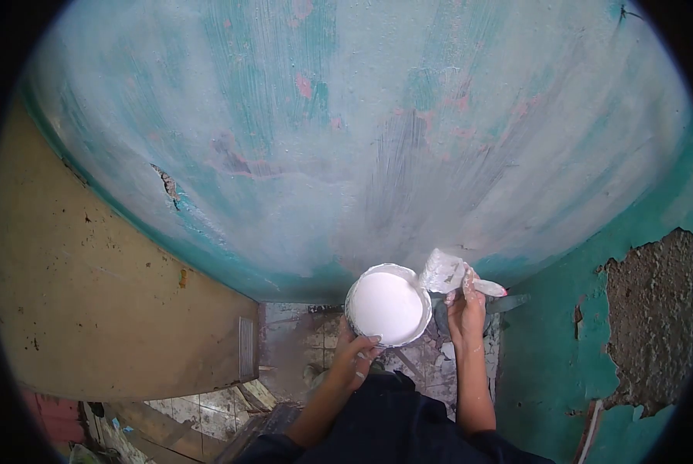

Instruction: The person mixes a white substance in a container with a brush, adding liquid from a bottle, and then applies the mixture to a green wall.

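Observation:
My left hand (352, 357) grips a round bucket (352, 309) at its lower left side, thumb at the rim. White paint (389, 309) fills much of it. In my right hand (466, 309) is a wide paintbrush (444, 272), its bristles coated in white and pointing left, just beside the bucket's right rim. The handle (490, 288) sticks out to the right past my fingers, with a red tip. White smears mark both hands. In front of me rises a wall (300, 193) of worn turquoise, streaked with thin whitish paint and showing pink patches.
A tan panel (122, 286) stands to the left, with a small vent (246, 349) near its edge. The right-hand green wall (551, 348) has a large patch of exposed rough plaster (656, 321). Below me lies a dirty tiled floor (207, 414) with debris and wood pieces (260, 395).

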`<action>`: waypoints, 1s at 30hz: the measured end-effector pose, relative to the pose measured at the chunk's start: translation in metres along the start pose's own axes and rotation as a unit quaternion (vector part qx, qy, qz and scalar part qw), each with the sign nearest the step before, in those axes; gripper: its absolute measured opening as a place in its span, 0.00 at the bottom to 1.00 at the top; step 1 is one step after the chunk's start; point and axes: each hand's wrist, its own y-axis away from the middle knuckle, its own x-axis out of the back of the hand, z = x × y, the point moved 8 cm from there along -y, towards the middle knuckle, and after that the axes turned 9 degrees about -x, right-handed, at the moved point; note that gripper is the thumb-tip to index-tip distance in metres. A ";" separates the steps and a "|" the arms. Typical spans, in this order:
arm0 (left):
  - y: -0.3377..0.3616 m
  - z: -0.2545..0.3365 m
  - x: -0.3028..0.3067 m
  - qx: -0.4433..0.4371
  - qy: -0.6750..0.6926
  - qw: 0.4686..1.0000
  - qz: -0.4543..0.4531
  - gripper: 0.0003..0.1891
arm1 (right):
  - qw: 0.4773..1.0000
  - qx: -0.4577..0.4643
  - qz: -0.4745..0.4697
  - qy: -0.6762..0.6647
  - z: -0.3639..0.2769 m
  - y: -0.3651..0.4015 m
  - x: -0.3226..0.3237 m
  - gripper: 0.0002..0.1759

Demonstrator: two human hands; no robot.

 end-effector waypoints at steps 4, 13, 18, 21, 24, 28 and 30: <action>0.001 -0.005 -0.005 -0.003 0.008 1.000 0.001 0.39 | 0.980 -0.065 -0.023 -0.185 0.013 -0.003 0.015 0.13; 0.001 -0.012 -0.003 0.008 0.000 1.000 0.011 0.39 | 0.972 -0.042 -0.093 -0.213 0.035 0.004 0.024 0.10; -0.003 -0.008 0.000 -0.021 -0.016 0.999 -0.019 0.40 | 0.987 -0.054 0.000 -0.152 0.057 0.011 0.050 0.14; -0.004 -0.012 0.008 0.001 0.011 1.000 -0.025 0.40 | 0.989 -0.074 0.007 -0.130 0.060 0.015 0.052 0.14; -0.007 -0.005 0.004 0.007 0.025 0.998 -0.049 0.40 | 0.984 -0.107 0.053 -0.133 0.073 0.014 0.059 0.16; -0.008 0.008 0.006 0.031 0.041 0.997 -0.050 0.40 | 0.983 -0.056 0.087 -0.149 0.067 0.015 0.044 0.18; -0.015 0.012 0.015 0.045 0.016 0.996 -0.075 0.41 | 0.985 -0.033 0.103 -0.136 0.060 0.015 0.035 0.19</action>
